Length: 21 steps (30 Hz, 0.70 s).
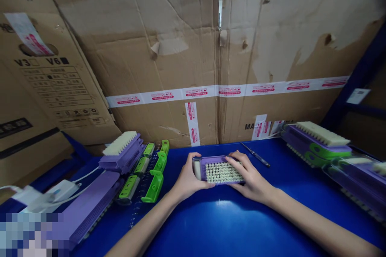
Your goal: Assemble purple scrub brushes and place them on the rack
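Between my two hands is a purple brush head [223,172] with rows of pale bristle tufts facing me and a clear, whitish end piece at its left. My left hand [190,174] grips that left end, thumb along the lower edge and fingers behind. My right hand [249,176] closes over the right end, with fingers across the top and some bristles. The brush head is tilted up over the blue tabletop [211,225]. Behind my right hand a thin screwdriver [256,155] lies on the table.
At left stand stacked purple brush parts [122,152], green clips [155,186], green-and-clear pieces [129,188], small springs [137,204] and a white charger [60,190] with cables. More purple-green brush heads [316,144] are piled at right. Cardboard [169,56] walls the back.
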Tool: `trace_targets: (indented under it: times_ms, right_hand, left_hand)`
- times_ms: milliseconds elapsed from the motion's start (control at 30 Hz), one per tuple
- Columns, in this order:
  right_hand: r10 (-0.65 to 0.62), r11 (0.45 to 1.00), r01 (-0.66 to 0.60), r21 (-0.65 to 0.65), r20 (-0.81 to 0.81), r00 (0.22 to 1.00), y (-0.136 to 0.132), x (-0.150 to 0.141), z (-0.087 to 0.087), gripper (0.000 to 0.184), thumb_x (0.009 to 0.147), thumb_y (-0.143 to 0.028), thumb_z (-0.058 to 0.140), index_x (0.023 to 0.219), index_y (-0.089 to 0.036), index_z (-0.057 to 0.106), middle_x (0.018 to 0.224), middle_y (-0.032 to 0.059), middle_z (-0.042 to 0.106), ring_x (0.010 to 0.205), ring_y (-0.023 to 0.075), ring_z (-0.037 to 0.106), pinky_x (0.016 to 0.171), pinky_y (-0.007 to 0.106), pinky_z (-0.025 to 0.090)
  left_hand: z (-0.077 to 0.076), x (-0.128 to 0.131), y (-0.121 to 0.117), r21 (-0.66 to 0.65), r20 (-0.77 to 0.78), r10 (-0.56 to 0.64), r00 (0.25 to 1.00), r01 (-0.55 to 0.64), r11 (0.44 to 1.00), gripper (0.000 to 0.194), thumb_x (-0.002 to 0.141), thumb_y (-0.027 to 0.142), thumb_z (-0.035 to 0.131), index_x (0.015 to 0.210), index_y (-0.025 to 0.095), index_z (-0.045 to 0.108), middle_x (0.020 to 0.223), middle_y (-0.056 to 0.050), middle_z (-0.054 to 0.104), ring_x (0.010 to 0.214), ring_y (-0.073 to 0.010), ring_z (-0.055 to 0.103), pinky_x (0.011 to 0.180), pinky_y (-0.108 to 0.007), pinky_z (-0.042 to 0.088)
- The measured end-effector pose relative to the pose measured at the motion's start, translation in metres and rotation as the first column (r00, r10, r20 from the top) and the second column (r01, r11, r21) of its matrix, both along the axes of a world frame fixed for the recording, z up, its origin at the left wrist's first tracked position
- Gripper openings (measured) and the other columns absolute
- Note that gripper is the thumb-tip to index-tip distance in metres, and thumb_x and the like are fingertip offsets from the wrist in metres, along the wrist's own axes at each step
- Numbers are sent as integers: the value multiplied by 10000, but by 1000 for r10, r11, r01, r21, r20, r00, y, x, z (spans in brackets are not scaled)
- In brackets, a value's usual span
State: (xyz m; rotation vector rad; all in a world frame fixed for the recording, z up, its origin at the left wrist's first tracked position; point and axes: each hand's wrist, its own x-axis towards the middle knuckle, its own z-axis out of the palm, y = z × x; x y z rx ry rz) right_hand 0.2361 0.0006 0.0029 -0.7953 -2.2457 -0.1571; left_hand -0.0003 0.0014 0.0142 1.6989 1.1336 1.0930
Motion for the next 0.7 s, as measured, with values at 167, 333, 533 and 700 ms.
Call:
trace_targets:
  times_ms: [167,333,533,700]
  right_hand:
    - [7,1000,-7,6,17,1000,-1,0,-1,755,788,-161,564,1446,-243,203,1237,150,445,1189,320,437,995,568,405]
    - [-31,1000,31,-6,8,999,-1,-1,-2,808,740,-114,564,1449,-243,198,1227,156,433,1181,329,431,952,542,447]
    - [-44,999,44,-8,23,999,1,-2,-3,784,742,-101,557,1440,-225,223,1289,173,403,1242,337,389,976,546,423]
    - [-59,998,59,-4,26,998,2,-1,-5,762,741,-105,563,1430,-203,254,1316,183,404,1267,338,377,983,540,421]
  left_hand:
    - [1,2,-7,28,-81,27,996,-25,999,786,475,231,824,1106,232,354,900,20,617,755,-152,605,690,-275,479]
    - [-2,5,-6,40,-42,35,998,-34,999,787,465,221,841,1081,235,351,937,19,608,800,-155,606,714,-272,478]
    - [-4,5,-2,66,9,54,999,-54,996,770,521,138,796,1132,228,337,1069,-22,567,921,-175,597,832,-317,466]
    - [-9,3,-1,74,18,41,999,-42,996,725,586,87,723,1178,228,328,1136,-50,525,1022,-196,560,912,-357,432]
